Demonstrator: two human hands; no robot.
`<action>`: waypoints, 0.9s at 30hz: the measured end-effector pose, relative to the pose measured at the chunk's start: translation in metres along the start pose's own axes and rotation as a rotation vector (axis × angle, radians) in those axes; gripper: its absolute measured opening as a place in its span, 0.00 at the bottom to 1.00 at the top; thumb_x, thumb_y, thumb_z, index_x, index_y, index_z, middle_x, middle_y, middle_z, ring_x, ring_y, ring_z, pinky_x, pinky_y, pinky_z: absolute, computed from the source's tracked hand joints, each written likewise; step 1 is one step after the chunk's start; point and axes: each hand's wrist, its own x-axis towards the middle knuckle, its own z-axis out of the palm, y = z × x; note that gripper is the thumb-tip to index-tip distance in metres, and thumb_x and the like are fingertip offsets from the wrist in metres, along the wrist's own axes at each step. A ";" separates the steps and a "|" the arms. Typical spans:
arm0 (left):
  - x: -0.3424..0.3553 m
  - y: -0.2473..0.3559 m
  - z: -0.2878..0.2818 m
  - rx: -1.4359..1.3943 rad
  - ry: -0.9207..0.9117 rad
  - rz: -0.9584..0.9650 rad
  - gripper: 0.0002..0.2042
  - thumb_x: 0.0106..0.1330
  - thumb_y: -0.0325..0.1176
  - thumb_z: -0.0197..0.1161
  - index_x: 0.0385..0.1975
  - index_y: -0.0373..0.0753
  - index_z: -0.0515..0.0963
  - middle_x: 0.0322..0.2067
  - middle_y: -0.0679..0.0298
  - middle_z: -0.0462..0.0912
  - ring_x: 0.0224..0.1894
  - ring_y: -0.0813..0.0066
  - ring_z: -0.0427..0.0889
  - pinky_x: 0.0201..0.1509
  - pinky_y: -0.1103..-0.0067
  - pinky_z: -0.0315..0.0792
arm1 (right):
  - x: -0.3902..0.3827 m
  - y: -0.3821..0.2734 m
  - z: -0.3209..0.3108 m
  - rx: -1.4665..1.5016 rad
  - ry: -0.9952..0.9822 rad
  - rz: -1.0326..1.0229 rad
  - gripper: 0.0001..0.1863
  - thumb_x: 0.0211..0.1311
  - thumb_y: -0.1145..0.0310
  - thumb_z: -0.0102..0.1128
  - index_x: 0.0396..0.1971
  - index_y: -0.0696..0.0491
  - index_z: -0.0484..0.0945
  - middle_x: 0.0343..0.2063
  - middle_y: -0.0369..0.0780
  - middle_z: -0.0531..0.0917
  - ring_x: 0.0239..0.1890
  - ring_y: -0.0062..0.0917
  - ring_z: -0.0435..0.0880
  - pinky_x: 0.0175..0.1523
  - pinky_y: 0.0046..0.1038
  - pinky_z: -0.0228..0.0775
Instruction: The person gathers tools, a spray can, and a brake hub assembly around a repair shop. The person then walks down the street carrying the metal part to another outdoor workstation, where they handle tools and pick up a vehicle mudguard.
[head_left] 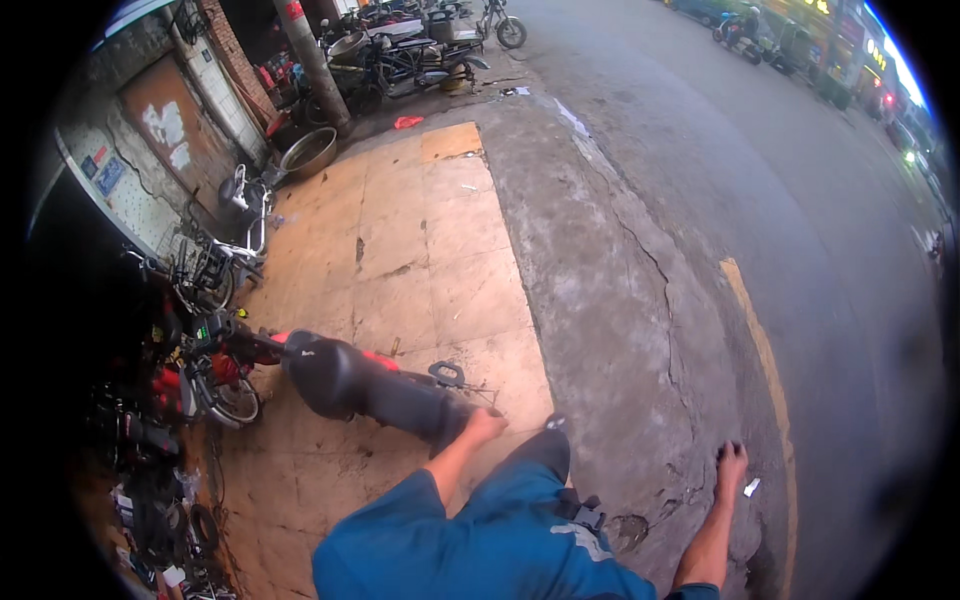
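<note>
Scooter [345,382] lower left of frame, long axis running left and slightly up from left hand [487,424], the nearer one, at its rear end; grip unclear. Right hand [733,465] lower right, well apart, curled; can't tell if holding anything.

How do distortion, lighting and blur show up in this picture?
In the head view, black surrounds the fisheye image; the yellow road line bows at right; pavement tiles look pale while lower-left clutter sinks into shadow; the yellow shop sign glows at upper right; dark smudges soften the asphalt road at lower right; the black scooter seat looks slightly soft.
</note>
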 end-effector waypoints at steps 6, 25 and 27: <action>0.083 0.027 0.025 -0.079 0.084 -0.269 0.09 0.46 0.33 0.61 0.18 0.31 0.77 0.17 0.58 0.78 0.17 0.72 0.76 0.22 0.76 0.68 | 0.066 -0.121 0.193 -0.190 -0.647 -0.179 0.12 0.54 0.66 0.56 0.32 0.59 0.77 0.24 0.37 0.79 0.27 0.17 0.76 0.32 0.21 0.67; 0.407 0.202 -0.002 -0.148 0.327 -0.297 0.08 0.47 0.33 0.60 0.19 0.32 0.77 0.12 0.58 0.74 0.16 0.71 0.74 0.21 0.75 0.67 | 0.268 0.146 0.153 -1.263 -0.968 0.273 0.12 0.50 0.64 0.52 0.32 0.54 0.78 0.28 0.47 0.80 0.33 0.39 0.80 0.35 0.38 0.70; 0.432 0.210 0.009 0.081 0.271 -0.330 0.09 0.46 0.33 0.60 0.17 0.32 0.77 0.12 0.56 0.74 0.17 0.69 0.75 0.22 0.74 0.67 | 0.339 0.129 0.197 -1.269 -0.987 0.209 0.12 0.50 0.64 0.53 0.31 0.55 0.77 0.27 0.47 0.80 0.31 0.38 0.80 0.35 0.38 0.70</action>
